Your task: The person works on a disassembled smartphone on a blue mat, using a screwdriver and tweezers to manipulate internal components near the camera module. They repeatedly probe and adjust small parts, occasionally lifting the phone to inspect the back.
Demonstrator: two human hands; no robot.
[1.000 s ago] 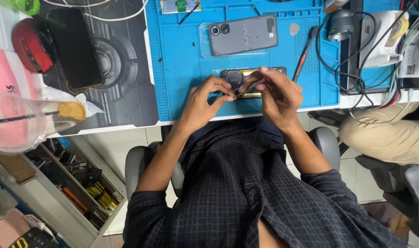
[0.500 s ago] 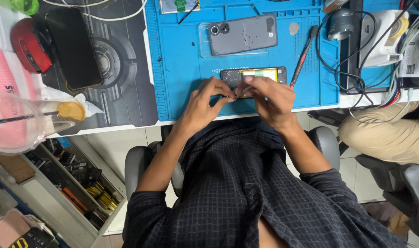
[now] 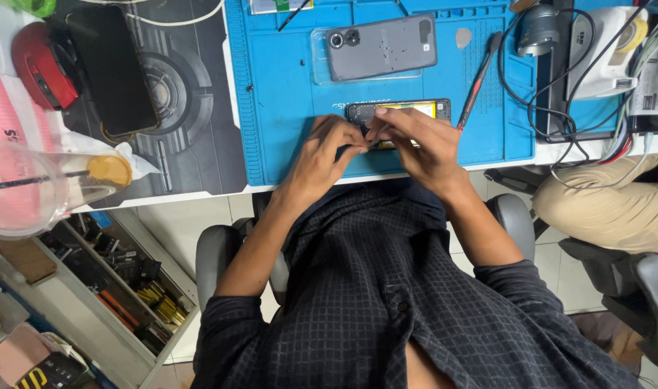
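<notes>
Left hand (image 3: pixel 327 155) and right hand (image 3: pixel 423 144) both pinch at the opened phone (image 3: pixel 401 112) on the blue mat (image 3: pixel 286 94); a clear plastic cup (image 3: pixel 26 191) holds a straw

Opened phone (image 3: pixel 405 112), guts exposed, flat on blue mat (image 3: pixel 286 108)

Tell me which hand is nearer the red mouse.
Left. The left hand works at the opened phone, on the side toward the red mouse; the right hand lies farther away.

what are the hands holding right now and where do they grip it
Both hands, left hand and right hand, rest on the opened phone on the blue mat, at its near edge; the exact grip is hidden.
</notes>
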